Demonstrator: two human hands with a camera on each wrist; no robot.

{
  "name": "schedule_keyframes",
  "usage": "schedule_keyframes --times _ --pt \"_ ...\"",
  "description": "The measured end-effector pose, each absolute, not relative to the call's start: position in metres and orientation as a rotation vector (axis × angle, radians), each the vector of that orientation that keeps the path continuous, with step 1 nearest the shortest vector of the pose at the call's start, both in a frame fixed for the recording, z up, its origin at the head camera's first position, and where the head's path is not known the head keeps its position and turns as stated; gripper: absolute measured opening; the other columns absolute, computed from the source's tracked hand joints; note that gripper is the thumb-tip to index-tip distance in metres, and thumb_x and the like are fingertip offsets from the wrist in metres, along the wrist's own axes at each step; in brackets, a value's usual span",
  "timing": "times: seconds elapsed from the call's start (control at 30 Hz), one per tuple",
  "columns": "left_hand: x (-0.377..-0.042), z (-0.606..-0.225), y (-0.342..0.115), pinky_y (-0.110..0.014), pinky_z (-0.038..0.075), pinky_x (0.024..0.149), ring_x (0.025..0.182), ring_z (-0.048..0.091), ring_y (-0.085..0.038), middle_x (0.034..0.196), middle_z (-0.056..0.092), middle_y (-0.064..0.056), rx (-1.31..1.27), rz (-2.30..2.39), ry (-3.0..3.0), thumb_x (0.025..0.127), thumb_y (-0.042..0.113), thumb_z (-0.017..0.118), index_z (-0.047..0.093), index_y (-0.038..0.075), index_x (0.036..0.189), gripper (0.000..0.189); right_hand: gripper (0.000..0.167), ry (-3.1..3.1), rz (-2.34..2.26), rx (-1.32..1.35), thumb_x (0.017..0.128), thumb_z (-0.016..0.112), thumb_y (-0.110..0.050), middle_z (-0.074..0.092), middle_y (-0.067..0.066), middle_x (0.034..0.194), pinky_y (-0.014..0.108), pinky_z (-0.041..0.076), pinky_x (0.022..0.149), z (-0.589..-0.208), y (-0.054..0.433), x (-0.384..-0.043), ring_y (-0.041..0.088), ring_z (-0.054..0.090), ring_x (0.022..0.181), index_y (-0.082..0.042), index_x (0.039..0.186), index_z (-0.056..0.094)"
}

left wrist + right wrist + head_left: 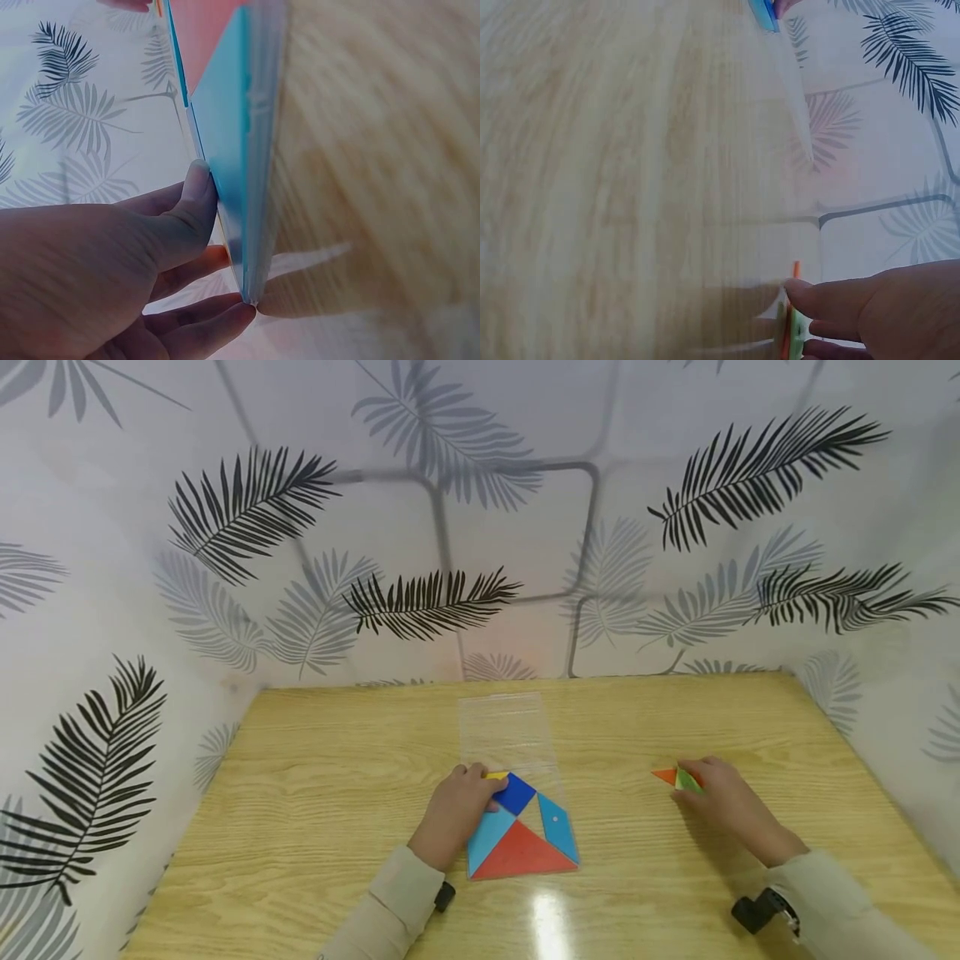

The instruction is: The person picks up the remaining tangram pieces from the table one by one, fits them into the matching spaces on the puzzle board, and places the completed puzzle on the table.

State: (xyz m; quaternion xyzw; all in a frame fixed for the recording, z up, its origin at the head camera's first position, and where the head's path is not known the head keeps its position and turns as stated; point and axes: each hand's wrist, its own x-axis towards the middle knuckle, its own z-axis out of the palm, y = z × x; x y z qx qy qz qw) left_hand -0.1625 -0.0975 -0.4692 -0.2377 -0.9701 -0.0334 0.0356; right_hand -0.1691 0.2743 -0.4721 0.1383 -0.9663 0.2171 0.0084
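Note:
Several flat tangram pieces lie together on the table in a clear plastic case: a red triangle (523, 852), a light blue triangle (487, 839), a dark blue square (516, 796), a blue parallelogram (557, 828) and a partly hidden yellow piece (495, 775). My left hand (459, 810) holds the case at its far left side, thumb over the pieces and fingers at the edge. Off to the right, my right hand (716, 789) pinches a green triangle (686, 781) and an orange triangle (664, 775) between thumb and fingers. The fingers cover part of both.
Beyond the pieces, the clear plastic flap (506, 727) of the case stretches toward the back of the wooden table (330, 777). White cloth (480, 543) with a leaf print rises behind and along both sides. Each wrist wears a small black device.

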Motion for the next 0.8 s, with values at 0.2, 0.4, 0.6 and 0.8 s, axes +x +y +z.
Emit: schedule_keyframes --times 0.2,0.4,0.6,0.8 --pt "-0.1612 -0.4671 -0.0965 -0.033 0.051 0.077 0.098 0.056 -0.027 0.114 0.059 -0.009 -0.731 -0.104 -2.997 0.093 0.030 0.052 0.063 0.024 0.123 0.033 0.036 -2.974 0.632 0.463 0.082 0.069 -0.010 0.058 0.026 0.101 0.049 0.047 0.072 -0.4781 0.2740 -0.1695 0.039 0.056 0.090 0.012 0.109 0.060" --pt "-0.1608 -0.4670 -0.0973 -0.034 0.052 0.076 0.096 0.056 -0.028 0.112 0.059 -0.010 -0.727 -0.134 -2.977 0.093 0.030 0.051 0.065 0.023 0.121 0.032 0.029 -2.975 0.600 0.456 0.082 0.068 -0.007 0.061 0.023 0.097 0.048 0.048 0.071 -0.4745 0.2703 -0.1691 0.037 0.058 0.086 0.010 0.105 0.062" --pt "-0.1597 -0.4663 -0.0973 -0.034 0.052 0.076 0.097 0.056 -0.028 0.113 0.059 -0.010 -0.722 -0.122 -2.984 0.093 0.028 0.052 0.064 0.024 0.122 0.032 0.028 -3.023 0.623 0.393 0.086 0.061 -0.008 0.062 0.013 0.085 0.029 0.034 0.049 -0.4750 0.2698 -0.1702 0.015 0.041 0.058 0.009 0.109 0.061" --pt "-0.1589 -0.4660 -0.0972 -0.034 0.052 0.074 0.096 0.057 -0.028 0.112 0.060 -0.010 -0.723 -0.122 -2.968 0.092 0.030 0.053 0.064 0.024 0.121 0.032 0.027 -2.960 0.615 0.388 0.088 0.058 -0.007 0.063 0.013 0.087 0.025 0.032 0.046 -0.4744 0.2702 -0.1668 0.012 0.039 0.054 0.007 0.110 0.062"
